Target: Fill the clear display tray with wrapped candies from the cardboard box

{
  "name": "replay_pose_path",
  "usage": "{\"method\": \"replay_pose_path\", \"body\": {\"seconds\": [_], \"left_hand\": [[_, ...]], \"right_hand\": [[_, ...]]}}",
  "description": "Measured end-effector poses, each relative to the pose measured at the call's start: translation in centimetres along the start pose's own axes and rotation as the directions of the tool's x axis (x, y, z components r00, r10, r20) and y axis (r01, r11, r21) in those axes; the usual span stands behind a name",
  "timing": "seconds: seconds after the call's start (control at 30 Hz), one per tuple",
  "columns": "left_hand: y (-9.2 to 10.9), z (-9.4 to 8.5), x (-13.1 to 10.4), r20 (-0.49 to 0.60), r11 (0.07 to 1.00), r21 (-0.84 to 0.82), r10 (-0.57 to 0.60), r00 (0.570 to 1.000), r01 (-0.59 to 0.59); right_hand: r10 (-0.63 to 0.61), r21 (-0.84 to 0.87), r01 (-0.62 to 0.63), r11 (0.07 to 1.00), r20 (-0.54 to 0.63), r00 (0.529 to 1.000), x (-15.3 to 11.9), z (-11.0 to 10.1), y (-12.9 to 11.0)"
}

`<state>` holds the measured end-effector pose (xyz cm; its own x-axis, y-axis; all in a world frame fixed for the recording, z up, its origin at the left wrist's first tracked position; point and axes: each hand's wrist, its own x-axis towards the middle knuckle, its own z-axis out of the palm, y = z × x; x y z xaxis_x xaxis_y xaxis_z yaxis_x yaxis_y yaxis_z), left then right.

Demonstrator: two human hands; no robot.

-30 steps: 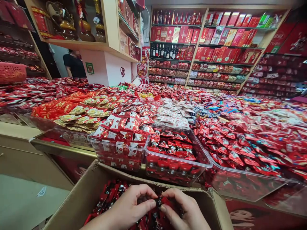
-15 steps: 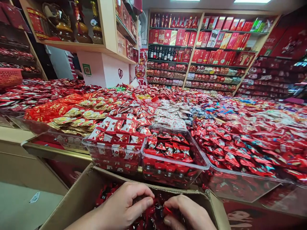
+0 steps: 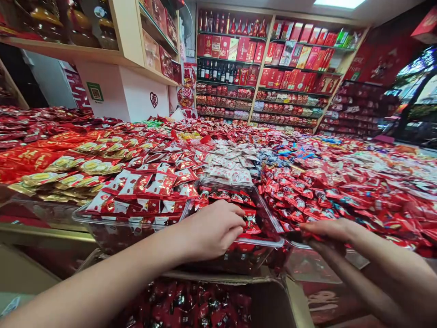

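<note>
My left hand (image 3: 218,228) reaches over the front rim of a clear plastic bin (image 3: 264,243) holding red-and-black wrapped candies (image 3: 251,222). Its fingers are curled together at those candies, and whatever they grip is hidden. To the right, my right hand (image 3: 362,255) pinches a dark red wrapped candy (image 3: 296,235) between thumb and fingers, beside the bin's right corner. Below both arms stands an open cardboard box (image 3: 296,300), with many dark red wrapped candies (image 3: 194,303) inside. My left forearm hides part of the box.
A bin of red-and-white packets (image 3: 139,189) adjoins on the left, with gold packets (image 3: 90,166) beyond it. White packets (image 3: 230,164) lie behind, and a heap of red candies (image 3: 327,205) lies to the right. Shelves (image 3: 269,41) of bottles and boxes line the back.
Both hands have risen out of the cardboard box. The left has moved forward to the clear bin, and the right has gone up and right with a candy. The view has shifted rightward.
</note>
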<state>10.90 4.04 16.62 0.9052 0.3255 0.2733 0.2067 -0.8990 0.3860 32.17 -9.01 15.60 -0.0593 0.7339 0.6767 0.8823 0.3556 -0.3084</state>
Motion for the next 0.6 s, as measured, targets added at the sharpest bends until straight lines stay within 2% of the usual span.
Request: {"method": "replay_pose_path", "body": {"seconds": [0.07, 0.2, 0.33, 0.5, 0.53, 0.6], "left_hand": [[-0.7, 0.3, 1.1, 0.071, 0.997, -0.075, -0.009, 0.997, 0.014], [-1.3, 0.6, 1.3, 0.08, 0.977, -0.198, -0.069, 0.994, 0.083], [-1.1, 0.4, 0.8, 0.114, 0.948, -0.262, -0.156, 0.981, 0.181], [-2.0, 0.9, 1.6, 0.294, 0.958, -0.241, -0.082, 0.952, 0.157], [-2.4, 1.3, 1.7, 0.304, 0.957, -0.254, -0.057, 0.951, 0.138], [-3.3, 2.5, 1.6, 0.237, 0.937, -0.317, -0.069, 0.969, 0.144]], "right_hand": [[-0.078, -0.072, 0.082, 0.994, 0.055, 0.995, 1.5, 0.0, 0.5], [-0.176, -0.175, 0.208, 0.962, 0.181, 0.968, 3.9, 1.4, 0.9], [-0.109, -0.193, 0.197, 0.961, 0.39, 0.914, 5.4, 2.7, 1.2], [-0.05, -0.156, 0.171, 0.973, 0.58, 0.813, 7.3, 3.3, 1.7], [-0.054, -0.14, 0.171, 0.975, 0.601, 0.798, 7.7, 3.4, 1.8], [-0.057, -0.126, 0.174, 0.977, 0.629, 0.775, 8.5, 3.7, 1.8]]}}
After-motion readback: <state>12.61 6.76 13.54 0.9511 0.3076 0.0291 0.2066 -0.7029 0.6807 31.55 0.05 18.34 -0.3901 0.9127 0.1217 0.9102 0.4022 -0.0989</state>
